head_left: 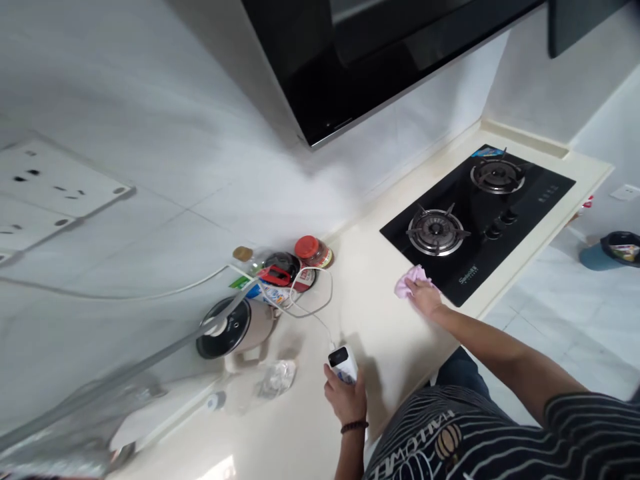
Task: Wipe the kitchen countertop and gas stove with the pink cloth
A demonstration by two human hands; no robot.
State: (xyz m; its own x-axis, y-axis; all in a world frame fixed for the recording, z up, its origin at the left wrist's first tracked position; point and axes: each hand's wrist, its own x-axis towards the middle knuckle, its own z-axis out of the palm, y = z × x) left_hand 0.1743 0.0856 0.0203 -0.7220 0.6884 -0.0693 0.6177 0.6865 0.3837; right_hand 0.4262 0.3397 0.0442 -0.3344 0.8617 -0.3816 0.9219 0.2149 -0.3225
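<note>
- Crumpled pink cloth (403,287): our right hand (425,297) grips it on the smooth cream countertop (367,293), arm outstretched.
- Our left hand (349,397) clasps a white, boxy, black-screened device (346,363).

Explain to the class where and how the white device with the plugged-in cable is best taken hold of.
Probably by its long sides, coming from the person's side: the blocky white device suits opposed fingers, and the cable meets its far end beside the dark display. The left hand holds the near end.
</note>
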